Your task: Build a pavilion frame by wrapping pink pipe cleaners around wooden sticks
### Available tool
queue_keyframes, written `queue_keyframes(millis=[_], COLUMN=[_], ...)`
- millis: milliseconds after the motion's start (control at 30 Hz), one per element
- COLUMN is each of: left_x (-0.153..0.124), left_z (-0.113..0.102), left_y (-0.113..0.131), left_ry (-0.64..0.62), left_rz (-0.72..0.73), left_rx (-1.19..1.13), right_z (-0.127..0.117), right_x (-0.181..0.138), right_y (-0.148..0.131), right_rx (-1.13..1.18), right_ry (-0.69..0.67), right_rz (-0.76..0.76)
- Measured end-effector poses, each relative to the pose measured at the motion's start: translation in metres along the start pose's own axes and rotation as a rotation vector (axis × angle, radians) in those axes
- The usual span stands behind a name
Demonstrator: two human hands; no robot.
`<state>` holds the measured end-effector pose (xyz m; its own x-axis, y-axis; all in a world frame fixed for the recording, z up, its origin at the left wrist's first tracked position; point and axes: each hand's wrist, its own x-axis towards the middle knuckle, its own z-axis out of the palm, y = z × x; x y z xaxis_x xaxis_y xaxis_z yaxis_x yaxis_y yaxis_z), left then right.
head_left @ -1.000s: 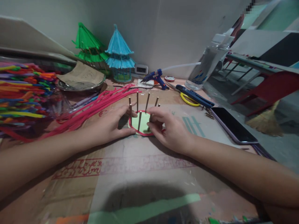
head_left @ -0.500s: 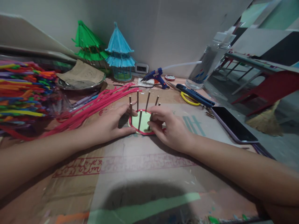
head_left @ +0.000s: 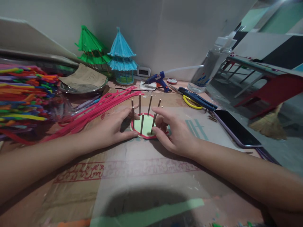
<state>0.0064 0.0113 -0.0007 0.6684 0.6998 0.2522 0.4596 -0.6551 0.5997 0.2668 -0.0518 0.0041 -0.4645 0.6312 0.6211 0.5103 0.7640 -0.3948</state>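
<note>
A small round green base with a red rim (head_left: 146, 125) lies on the cardboard in front of me, with several thin wooden sticks (head_left: 149, 104) standing upright on it. My left hand (head_left: 111, 127) cups the base's left side, thumb at the near rim and a finger against a left stick. My right hand (head_left: 174, 132) is at the right side, its fingers spread around a leaning stick (head_left: 154, 119) and thumb near the rim.
Pink pipe cleaners (head_left: 99, 107) lie to the left beside a heap of mixed colours (head_left: 23, 94). Behind stand green (head_left: 91, 47) and blue (head_left: 121, 56) pagoda models, a glue gun (head_left: 157, 80), a bottle (head_left: 208, 67), pliers (head_left: 196, 100) and a phone (head_left: 236, 126).
My right hand's fingers have loosened from their pinch at the right stick and spread apart. My left hand has stayed on the base.
</note>
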Motion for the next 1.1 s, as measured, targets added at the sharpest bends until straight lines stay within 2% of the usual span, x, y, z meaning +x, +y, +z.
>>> queue_keyframes(millis=[167,433,567,667,800,900,1000,1100], left_x=[0.0,0.001,0.004,0.003,-0.004,-0.01,-0.012,-0.009], left_z=[0.001,0.002,0.004,0.004,-0.004,-0.013,-0.017,-0.016], left_y=[0.0,-0.008,-0.013,-0.018,-0.013,0.001,0.017,0.029], left_ry=[-0.006,0.063,0.085,0.15,0.341,0.504,0.49,0.429], left_rz=[0.002,0.046,0.083,0.075,0.14,0.315,0.479,0.508], left_rx=[0.012,-0.07,-0.1,-0.088,0.117,0.316,0.487,0.558], right_z=[-0.001,-0.013,-0.013,-0.012,-0.015,-0.017,-0.014,-0.012], right_x=[-0.001,0.002,0.005,0.005,0.006,0.007,0.009,0.01], right_y=[0.002,0.006,0.005,0.004,0.006,0.01,0.014,0.016], right_rx=[-0.018,0.016,-0.057,-0.085,-0.078,-0.044,-0.021,-0.008], right_ry=[-0.006,0.112,0.086,0.078,0.15,0.155,0.135,0.144], right_rz=[-0.002,0.08,0.098,0.061,0.026,0.068,0.166,0.203])
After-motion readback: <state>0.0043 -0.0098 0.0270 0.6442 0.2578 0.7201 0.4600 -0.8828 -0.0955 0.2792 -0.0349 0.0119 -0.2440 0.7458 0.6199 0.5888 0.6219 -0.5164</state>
